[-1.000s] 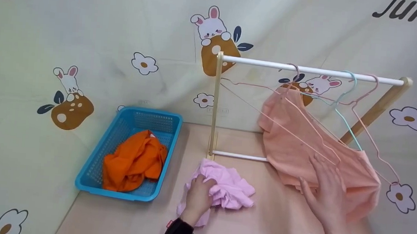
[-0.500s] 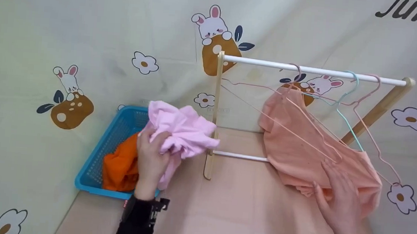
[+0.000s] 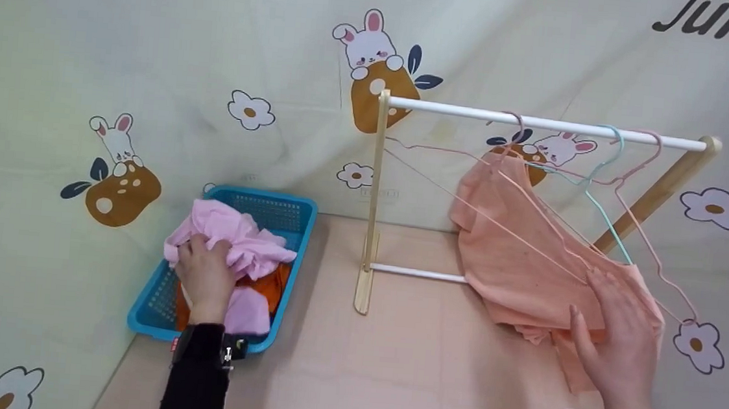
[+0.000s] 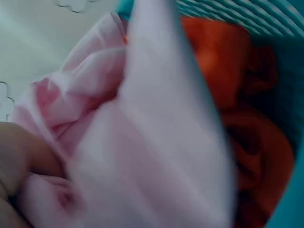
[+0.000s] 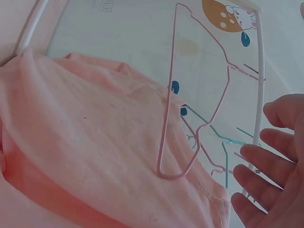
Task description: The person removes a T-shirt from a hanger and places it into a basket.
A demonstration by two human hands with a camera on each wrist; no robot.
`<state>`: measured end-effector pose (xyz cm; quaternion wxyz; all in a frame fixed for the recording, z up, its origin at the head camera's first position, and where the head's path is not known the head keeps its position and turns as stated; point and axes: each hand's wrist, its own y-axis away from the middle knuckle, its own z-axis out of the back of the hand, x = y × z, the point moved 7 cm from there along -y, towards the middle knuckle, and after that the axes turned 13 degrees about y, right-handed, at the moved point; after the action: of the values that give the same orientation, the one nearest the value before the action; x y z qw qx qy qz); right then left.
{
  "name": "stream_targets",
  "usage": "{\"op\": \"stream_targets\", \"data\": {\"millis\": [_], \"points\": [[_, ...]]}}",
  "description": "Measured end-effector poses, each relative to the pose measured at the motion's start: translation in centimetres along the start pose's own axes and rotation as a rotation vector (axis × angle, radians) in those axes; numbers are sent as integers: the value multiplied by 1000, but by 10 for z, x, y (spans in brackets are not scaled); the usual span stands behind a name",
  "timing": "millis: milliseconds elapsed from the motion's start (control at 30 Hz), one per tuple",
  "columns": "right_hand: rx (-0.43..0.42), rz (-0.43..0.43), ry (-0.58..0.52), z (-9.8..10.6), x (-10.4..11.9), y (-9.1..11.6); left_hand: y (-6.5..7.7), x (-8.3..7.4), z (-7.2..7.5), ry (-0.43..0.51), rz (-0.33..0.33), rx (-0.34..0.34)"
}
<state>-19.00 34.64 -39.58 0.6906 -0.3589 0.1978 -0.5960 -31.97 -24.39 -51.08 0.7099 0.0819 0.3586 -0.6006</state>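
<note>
Though mostly hidden, orange cloth (image 3: pixel 276 285) under the pink cloth (image 3: pixel 246 239).

Loving the bright blue plastic basket (image 3: pixel 132 326) at 8 o'clock, all little holes, with a crumpled lilac-pink cloth (image 3: pixel 241 240) and a crumpled deep-orange cloth (image 3: pixel 274 283). The draped fabric garment (image 3: pixel 522 262) near 3 o'clock is peachy pink, tiny dark specks. One thin wire hanger (image 5: pixel 172 176) is dusty pink. Off-white backdrop (image 3: pixel 187 54) has brown-and-white bunny prints (image 3: pixel 379 105) and white flowers (image 3: pixel 251 112).
</note>
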Motion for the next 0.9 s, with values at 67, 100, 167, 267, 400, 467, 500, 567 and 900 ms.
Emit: {"op": "stream_targets", "data": {"millis": [67,100,167,267,400,467,500,567,900], "points": [[-4,-13,14,2,-2,-3,5,15,-13,-61,121,204],[-7,-16,22,3,-3,-5,10,21,-18,-74,180,309],[-9,-22,42,6,-6,-10,20,31,-27,-91,275,498],[-17,-39,62,11,-9,-19,32,36,-31,-84,338,664],[7,-99,75,15,-15,-36,37,35,-29,-73,356,716],[39,-134,83,15,-18,-45,36,33,-29,-66,355,707],[57,-150,85,15,-20,-50,36,32,-28,-62,354,698],[107,-182,90,11,-23,-59,35,29,-27,-76,338,677],[336,-265,102,-12,-36,-84,29,7,-23,-104,213,571]]}}
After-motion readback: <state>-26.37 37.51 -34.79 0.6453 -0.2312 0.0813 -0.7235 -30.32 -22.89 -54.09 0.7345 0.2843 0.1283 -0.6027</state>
